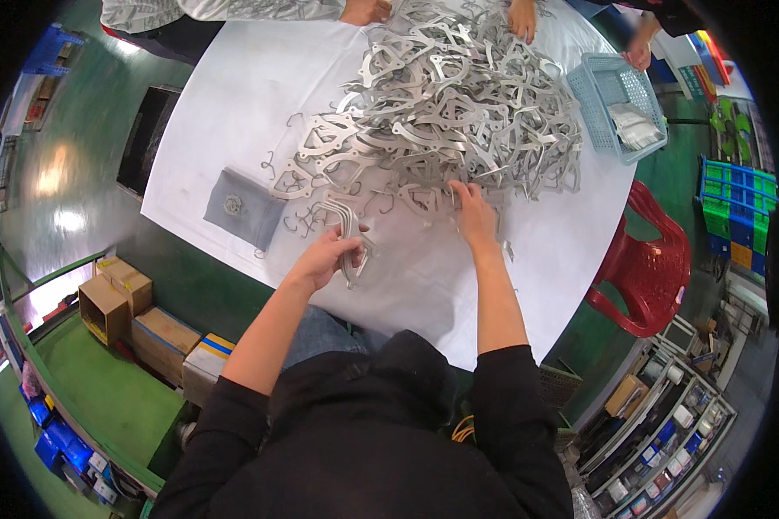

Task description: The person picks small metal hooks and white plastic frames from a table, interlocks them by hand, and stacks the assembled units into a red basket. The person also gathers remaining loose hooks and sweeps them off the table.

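Observation:
My left hand (322, 259) is closed around a small stack of curved, flat metal brackets (349, 227), held over the near edge of the white-covered table (389, 303). To its right, my right hand (476, 216) reaches to the near edge of a big heap of loose silver metal brackets (459, 112). Its fingertips pinch at the rim of a bracket (422, 201) lying there; the exact grip is partly hidden. Several thin wire hooks (305, 221) are scattered beyond my left hand.
A grey pouch (244, 212) with a small coil on it lies left. At the far right, another person's hand (639, 54) touches a light-blue basket (593, 95) containing plastic bags. Other hands (365, 11) work at the heap's far side. A red chair (645, 268) stands right of the table.

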Available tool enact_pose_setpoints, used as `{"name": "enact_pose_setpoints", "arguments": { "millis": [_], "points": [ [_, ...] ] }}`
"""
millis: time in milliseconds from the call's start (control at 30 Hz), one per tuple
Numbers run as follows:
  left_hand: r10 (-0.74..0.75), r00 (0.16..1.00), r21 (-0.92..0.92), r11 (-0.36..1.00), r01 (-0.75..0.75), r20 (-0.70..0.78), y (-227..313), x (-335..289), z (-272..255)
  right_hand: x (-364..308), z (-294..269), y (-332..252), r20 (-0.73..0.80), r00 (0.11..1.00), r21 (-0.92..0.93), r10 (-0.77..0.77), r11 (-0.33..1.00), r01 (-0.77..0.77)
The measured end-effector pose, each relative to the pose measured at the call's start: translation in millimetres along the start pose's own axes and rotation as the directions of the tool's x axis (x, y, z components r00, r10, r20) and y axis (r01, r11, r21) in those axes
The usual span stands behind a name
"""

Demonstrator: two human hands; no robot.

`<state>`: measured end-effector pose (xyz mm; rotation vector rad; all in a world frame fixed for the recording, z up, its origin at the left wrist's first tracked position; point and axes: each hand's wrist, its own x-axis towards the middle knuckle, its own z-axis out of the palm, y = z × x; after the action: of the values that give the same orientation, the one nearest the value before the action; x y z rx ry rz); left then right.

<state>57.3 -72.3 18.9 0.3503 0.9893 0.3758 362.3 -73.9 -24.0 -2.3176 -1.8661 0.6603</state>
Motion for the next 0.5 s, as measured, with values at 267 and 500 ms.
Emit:
{"name": "enact_pose_setpoints", "arguments": {
  "millis": [267,500],
  "points": [
    [0.098,0.987,0.038,0.995,-0.094,-0.123,19,7,-15,-1,0,2,0.01,0.831,-0.196,-0.556,0.814,0.547],
    [0.143,0.983,0.059,0.989,-0.137,-0.114,26,8,-12,5,-11,-24,0.231,0.784,0.055,-0.576,0.812,0.58]
  ]
}}
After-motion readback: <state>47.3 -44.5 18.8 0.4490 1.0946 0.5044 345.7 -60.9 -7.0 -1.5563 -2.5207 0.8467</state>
